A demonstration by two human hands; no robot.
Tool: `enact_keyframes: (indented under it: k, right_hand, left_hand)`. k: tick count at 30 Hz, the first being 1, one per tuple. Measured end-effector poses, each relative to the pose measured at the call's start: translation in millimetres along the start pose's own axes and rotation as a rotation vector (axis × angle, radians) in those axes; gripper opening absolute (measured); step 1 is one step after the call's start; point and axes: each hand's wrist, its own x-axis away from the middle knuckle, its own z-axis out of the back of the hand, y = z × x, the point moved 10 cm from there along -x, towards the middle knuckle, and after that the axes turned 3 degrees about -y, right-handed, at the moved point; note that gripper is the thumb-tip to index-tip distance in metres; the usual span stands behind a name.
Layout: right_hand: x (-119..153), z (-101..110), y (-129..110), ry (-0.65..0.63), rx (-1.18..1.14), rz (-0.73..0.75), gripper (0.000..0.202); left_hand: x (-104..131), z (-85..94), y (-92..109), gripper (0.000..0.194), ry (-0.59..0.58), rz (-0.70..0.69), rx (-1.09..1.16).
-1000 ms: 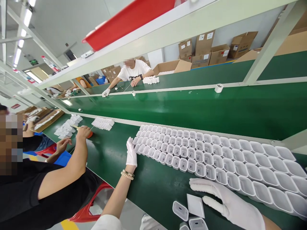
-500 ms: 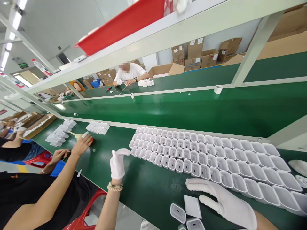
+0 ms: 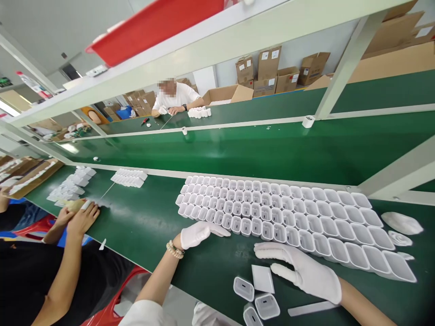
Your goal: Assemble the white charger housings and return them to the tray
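Several long rows of small white open-topped plastic cases [image 3: 268, 213] stand side by side on the green bench. My left hand [image 3: 200, 233], in a white glove, lies along the front row near its left part, fingers stretched out. Against the front row farther right rests my gloved right hand [image 3: 299, 267], its thumb apart from its straight fingers and nothing held. Just below it are a flat white square piece [image 3: 262, 278] and several loose cases [image 3: 267, 306]. Under the right wrist lies a thin white strip [image 3: 311, 309].
A co-worker's hands [image 3: 81, 215] are busy at the left, near a pile of white pieces [image 3: 70, 185] and a smaller stack [image 3: 129, 177]. Crumpled white items [image 3: 403, 223] lie right of the rows. A shelf with a red tray [image 3: 156, 31] crosses overhead.
My left hand has come down and rightward to the front row, its fingers now stretched along it. My right hand stays by the row. The view has shifted slightly.
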Motion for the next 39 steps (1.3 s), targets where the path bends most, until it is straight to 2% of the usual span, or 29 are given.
enact_keyframes:
  k: [2, 5, 8, 10, 14, 16, 18, 19, 21, 23, 24, 25, 26, 28, 31, 35, 39]
  right_hand:
    - [-0.9, 0.3, -5.0, 0.01, 0.0, 0.041, 0.039]
    - [-1.4, -0.1, -7.6, 0.028, -0.012, 0.071, 0.039]
    - [-1.1, -2.1, -4.6, 0.031, -0.041, 0.054, 0.041]
    - [-0.5, -2.8, -3.9, 0.027, -0.05, 0.05, 0.042]
    - [1.9, -3.7, -3.6, 0.007, -0.037, 0.04, 0.041]
    - [3.8, -4.9, 1.4, -0.002, -0.008, 0.001, 0.04]
    - [5.9, -5.3, 7.9, 0.004, 0.023, -0.042, 0.039]
    - [6.9, -5.4, 10.4, 0.009, 0.034, -0.054, 0.039]
    - [8.5, -5.5, 13.4, 0.02, 0.05, -0.065, 0.039]
    - [9.5, -6.7, 15.0, 0.014, 0.066, -0.073, 0.041]
    - [9.7, -7.7, 15.7, 0.007, 0.075, -0.08, 0.041]
    - [9.9, -8.6, 16.2, -0.001, 0.085, -0.086, 0.042]
    - [10.0, -9.3, 16.9, -0.007, 0.094, -0.094, 0.043]
    - [10.0, -10.0, 18.7, -0.012, 0.103, -0.113, 0.045]
    - [9.9, -10.6, 22.1, -0.021, 0.099, -0.132, 0.049]
    - [9.4, -12.0, 25.9, -0.055, 0.098, -0.145, 0.049]
    - [9.9, -12.3, 26.4, -0.05, 0.09, -0.152, 0.048]
  left_hand:
    - [5.8, -24.1, 11.0, 0.04, -0.174, -0.02, -0.019]
    - [27.7, -58.2, 30.0, 0.033, -0.423, -0.139, -0.235]
    - [51.7, -85.5, 37.7, 0.051, -0.58, -0.267, -0.507]
    - [58.4, -98.1, 36.6, 0.054, -0.566, -0.299, -0.612]
    - [57.4, -119.2, 32.8, 0.023, -0.43, -0.303, -0.662]
    - [55.6, -118.9, 32.6, 0.016, -0.372, -0.293, -0.623]
    - [54.4, -97.1, 33.6, 0.018, -0.259, -0.26, -0.542]
    - [54.8, -76.4, 32.5, 0.02, -0.168, -0.224, -0.49]
    - [61.2, -13.9, 21.6, 0.024, 0.135, -0.086, -0.38]
    - [86.6, 64.5, -3.8, 0.034, 0.604, 0.134, -0.28]
    - [102.6, 94.2, -19.4, 0.041, 0.799, 0.246, -0.238]
    - [109.8, 112.7, -31.3, 0.045, 0.89, 0.302, -0.22]
    - [111.1, 125.0, -41.9, 0.045, 0.932, 0.333, -0.208]
    - [101.5, 136.3, -59.4, 0.044, 0.936, 0.353, -0.19]
    - [76.9, 132.5, -75.7, 0.043, 0.877, 0.344, -0.132]
    - [51.5, 117.7, -80.3, 0.04, 0.756, 0.279, -0.03]
    - [51.9, 116.7, -86.5, 0.042, 0.693, 0.228, 0.048]
